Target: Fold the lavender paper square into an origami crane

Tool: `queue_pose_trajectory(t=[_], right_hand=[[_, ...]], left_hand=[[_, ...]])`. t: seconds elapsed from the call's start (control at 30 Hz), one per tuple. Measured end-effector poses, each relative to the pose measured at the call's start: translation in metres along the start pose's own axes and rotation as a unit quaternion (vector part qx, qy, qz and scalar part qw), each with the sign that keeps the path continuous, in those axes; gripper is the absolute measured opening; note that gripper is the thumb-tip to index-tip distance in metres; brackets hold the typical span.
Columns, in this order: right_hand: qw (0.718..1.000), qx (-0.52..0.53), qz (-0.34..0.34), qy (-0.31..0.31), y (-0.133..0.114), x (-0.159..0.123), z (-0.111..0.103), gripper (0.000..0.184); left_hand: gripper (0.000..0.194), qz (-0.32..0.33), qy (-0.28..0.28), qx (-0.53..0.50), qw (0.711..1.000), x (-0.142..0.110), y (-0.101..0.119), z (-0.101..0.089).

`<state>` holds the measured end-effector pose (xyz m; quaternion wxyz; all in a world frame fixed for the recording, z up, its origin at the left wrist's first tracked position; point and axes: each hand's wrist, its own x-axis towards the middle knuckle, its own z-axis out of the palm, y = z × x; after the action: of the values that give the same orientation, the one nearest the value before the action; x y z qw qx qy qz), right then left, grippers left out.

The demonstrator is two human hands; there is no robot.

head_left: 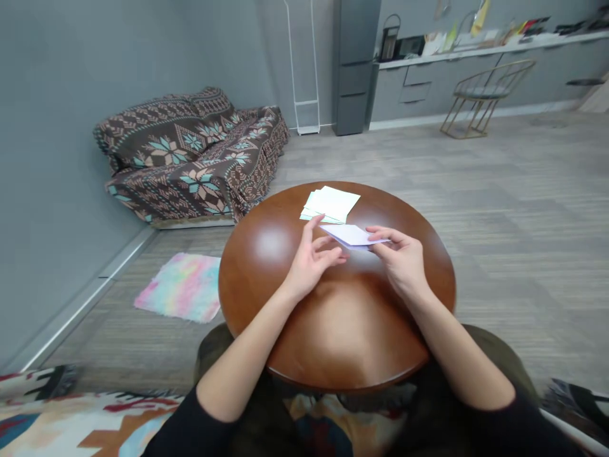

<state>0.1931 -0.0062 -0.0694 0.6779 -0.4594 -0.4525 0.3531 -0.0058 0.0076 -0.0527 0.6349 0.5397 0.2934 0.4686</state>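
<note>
A folded sheet of pale lilac paper (353, 235) is held above the round brown table (342, 343). My right hand (398, 257) pinches its right end, thumb below and fingers on top. At the paper's left end is my left hand (314, 257), its fingers spread apart, the index fingertip close to the left corner. Whether that fingertip touches the paper I cannot tell. Just beyond the hands, several pale greenish-white sheets (333, 202) lie overlapping on the tabletop.
A sofa (190, 158) with a patterned cover stands at the back left, and a pastel fluffy mat (181, 287) lies on the floor left of the table. Across the room are a grey fridge (354, 70), a kitchen counter (442, 58) and a gold-framed chair (483, 95).
</note>
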Motion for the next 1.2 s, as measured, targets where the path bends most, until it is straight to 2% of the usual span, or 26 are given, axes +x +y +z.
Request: queue_pose_trajectory(t=[0.03, 0.1, 0.17, 0.23, 0.4, 0.57, 0.73, 0.9, 1.07, 1.2], right_hand=[[1.000, -0.008, 0.001, -0.012, -0.001, -0.001, 0.001, 0.008], [0.999, -0.021, -0.003, -0.043, -0.003, -0.003, 0.002, 0.007], [0.997, -0.023, -0.013, -0.070, -0.005, -0.006, 0.005, 0.007], [0.996, -0.016, -0.020, -0.086, -0.007, -0.009, 0.007, 0.009], [0.990, -0.023, -0.015, -0.135, -0.010, -0.012, 0.008, 0.016], [0.989, -0.060, -0.027, -0.134, -0.010, -0.012, 0.006, 0.012], [0.986, -0.050, -0.035, -0.156, -0.010, -0.013, 0.005, 0.008], [0.977, -0.047, -0.037, -0.204, -0.012, -0.015, 0.005, 0.008], [0.982, -0.049, -0.030, -0.178, -0.014, -0.016, 0.005, 0.008], [0.986, -0.044, -0.024, -0.159, -0.014, -0.017, 0.006, 0.010]], left_hand=[[0.083, 0.016, -0.012, 0.028, 0.999, -0.001, -0.003, 0.002], [0.059, 0.037, -0.016, 0.058, 0.998, -0.001, -0.007, 0.004], [0.037, 0.046, 0.002, 0.073, 0.996, 0.000, -0.009, 0.003], [0.029, 0.051, 0.025, 0.081, 0.995, 0.000, -0.010, 0.001], [0.027, 0.060, 0.051, 0.089, 0.993, 0.000, -0.006, 0.001], [0.024, 0.057, 0.063, 0.088, 0.993, -0.001, -0.003, 0.004], [0.023, 0.056, 0.077, 0.084, 0.992, 0.000, -0.005, 0.001], [0.018, 0.088, 0.120, 0.153, 0.977, -0.001, -0.002, 0.001], [0.015, 0.090, 0.125, 0.164, 0.974, -0.004, 0.004, 0.007], [0.020, 0.028, 0.117, 0.095, 0.988, -0.004, 0.001, 0.009]])
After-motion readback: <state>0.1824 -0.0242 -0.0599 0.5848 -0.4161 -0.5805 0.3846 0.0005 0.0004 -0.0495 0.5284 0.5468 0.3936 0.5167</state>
